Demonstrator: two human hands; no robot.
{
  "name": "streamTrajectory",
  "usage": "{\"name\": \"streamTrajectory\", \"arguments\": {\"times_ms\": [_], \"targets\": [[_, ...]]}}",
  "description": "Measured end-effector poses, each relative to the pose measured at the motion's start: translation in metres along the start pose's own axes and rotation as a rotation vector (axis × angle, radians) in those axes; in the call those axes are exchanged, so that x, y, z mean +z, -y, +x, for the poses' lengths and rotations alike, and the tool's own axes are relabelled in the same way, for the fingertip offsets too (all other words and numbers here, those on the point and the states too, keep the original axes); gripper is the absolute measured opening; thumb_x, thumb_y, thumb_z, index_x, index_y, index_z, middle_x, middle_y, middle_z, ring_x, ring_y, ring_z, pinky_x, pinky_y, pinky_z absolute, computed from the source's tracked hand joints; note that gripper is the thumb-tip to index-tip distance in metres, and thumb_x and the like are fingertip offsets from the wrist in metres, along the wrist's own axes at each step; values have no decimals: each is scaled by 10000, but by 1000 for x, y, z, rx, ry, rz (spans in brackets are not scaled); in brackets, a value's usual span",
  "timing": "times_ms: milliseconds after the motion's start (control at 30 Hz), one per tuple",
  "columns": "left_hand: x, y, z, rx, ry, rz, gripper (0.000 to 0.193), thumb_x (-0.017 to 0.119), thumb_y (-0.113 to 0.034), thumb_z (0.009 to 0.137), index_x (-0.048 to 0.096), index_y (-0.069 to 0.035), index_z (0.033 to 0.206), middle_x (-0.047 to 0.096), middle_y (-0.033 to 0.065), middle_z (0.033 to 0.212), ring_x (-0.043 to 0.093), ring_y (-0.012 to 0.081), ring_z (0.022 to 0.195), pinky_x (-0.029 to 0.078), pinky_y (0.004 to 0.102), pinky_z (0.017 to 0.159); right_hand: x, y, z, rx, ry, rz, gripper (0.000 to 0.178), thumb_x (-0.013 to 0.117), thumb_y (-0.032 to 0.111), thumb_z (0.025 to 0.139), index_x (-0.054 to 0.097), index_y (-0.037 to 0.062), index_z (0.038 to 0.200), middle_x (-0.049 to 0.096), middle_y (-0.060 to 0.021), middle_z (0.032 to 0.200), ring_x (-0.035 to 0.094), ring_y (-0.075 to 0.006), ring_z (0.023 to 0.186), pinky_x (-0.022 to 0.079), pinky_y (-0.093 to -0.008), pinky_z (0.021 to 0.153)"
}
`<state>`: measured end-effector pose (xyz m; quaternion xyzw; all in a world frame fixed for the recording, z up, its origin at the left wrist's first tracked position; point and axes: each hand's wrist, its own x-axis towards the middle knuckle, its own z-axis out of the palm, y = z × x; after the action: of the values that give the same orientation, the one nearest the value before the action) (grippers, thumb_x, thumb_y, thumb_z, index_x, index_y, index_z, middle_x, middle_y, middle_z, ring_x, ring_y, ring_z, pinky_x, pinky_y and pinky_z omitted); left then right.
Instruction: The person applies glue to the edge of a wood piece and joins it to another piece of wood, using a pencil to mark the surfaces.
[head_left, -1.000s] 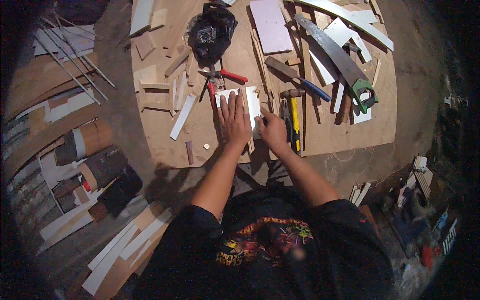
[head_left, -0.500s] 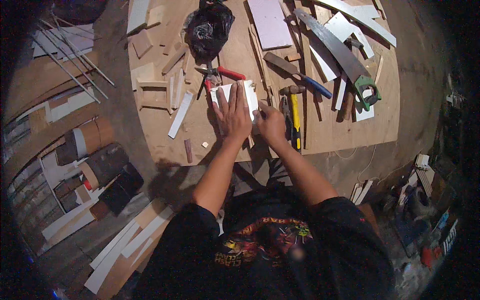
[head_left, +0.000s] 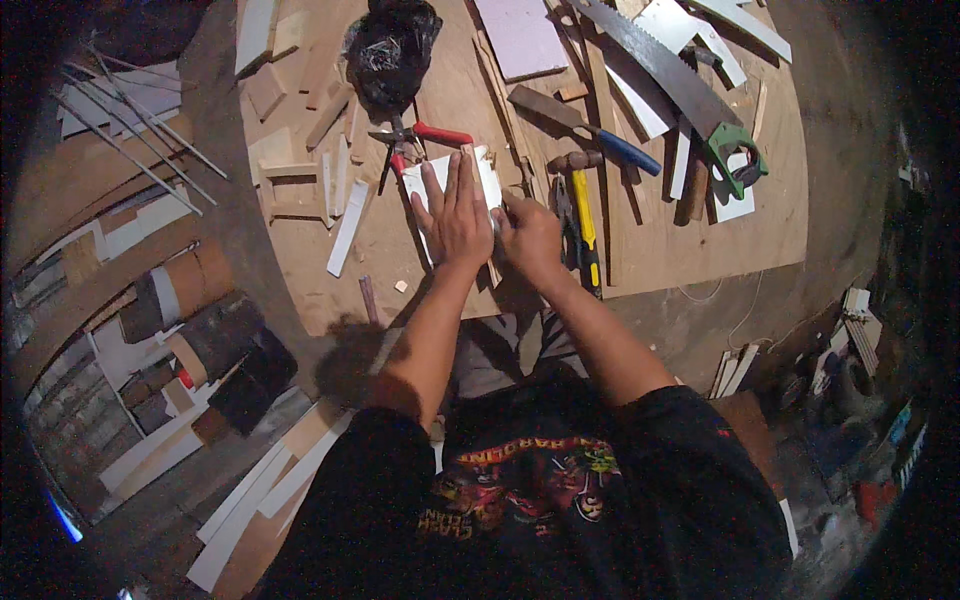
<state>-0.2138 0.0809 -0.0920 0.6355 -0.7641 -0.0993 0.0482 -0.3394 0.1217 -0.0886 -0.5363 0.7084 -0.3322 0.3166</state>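
My left hand [head_left: 460, 228] lies flat on a small white board [head_left: 488, 180], fingers stretched toward the far side. A narrow strip of bare wood runs along the board near those fingers. At the board's right edge, my right hand [head_left: 530, 242] is closed, thumb and index finger toward the board. Whatever it grips is hidden by the fingers. Just beyond the board lies a pair of red-handled pliers [head_left: 442, 133]. A hammer with a yellow and black handle [head_left: 585, 220] rests right of my right hand, with dark-jawed pliers [head_left: 562, 208] beside it.
Farther right lie a blue-handled flat-bladed tool [head_left: 628, 150] and a green-handled handsaw [head_left: 690, 88]. A black plastic bag [head_left: 392, 60] holding nails sits at the far side. Wood offcuts [head_left: 348, 228] cover the table's left part. Long boards [head_left: 245, 500] lie on the floor at left.
The whole view has shifted slightly, so the table sits a little farther left and up. Both hands stay at the white board, the left flat and the right closed at its edge.
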Motion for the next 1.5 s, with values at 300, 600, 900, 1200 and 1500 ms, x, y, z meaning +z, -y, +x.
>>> {"name": "streamTrajectory", "arguments": {"times_ms": [300,600,900,1200,1500], "targets": [[1,-5,1,4,-34,-68,601,378,-308,1011,338,-143,1588,312,34,1658,100,395,1559,45,683,1182,-4,-1,3,11,25,-50,295,659,208,915,716,38,1150,680,-227,884,674,-419,800,545,-508,727],[2,-4,1,-26,-52,-107,566,360,-296,1037,350,-148,1583,338,32,1645,108,380,1560,25,683,1179,-11,-16,6,6,138,95,368,670,163,880,701,77,1237,701,-244,966,682,-433,895,549,-506,818],[5,-8,1,-56,-52,-98,582,377,-280,1029,325,-152,1595,314,16,1660,107,350,1567,4,657,1182,-16,-13,11,28,178,76,411,674,136,850,701,85,1257,708,-250,910,696,-433,845,554,-506,828],[8,-5,2,-49,-38,-56,584,370,-285,1033,313,-158,1600,308,13,1663,92,349,1569,32,658,1179,-8,-23,10,27,169,97,407,675,165,866,699,84,1264,706,-258,936,694,-430,869,553,-513,828],[3,-8,2,-45,-31,-12,585,375,-282,1031,314,-148,1597,316,26,1658,101,373,1565,53,677,1172,-21,-6,14,67,207,94,403,676,160,853,707,108,1252,707,-259,918,695,-438,859,555,-521,824]]}}
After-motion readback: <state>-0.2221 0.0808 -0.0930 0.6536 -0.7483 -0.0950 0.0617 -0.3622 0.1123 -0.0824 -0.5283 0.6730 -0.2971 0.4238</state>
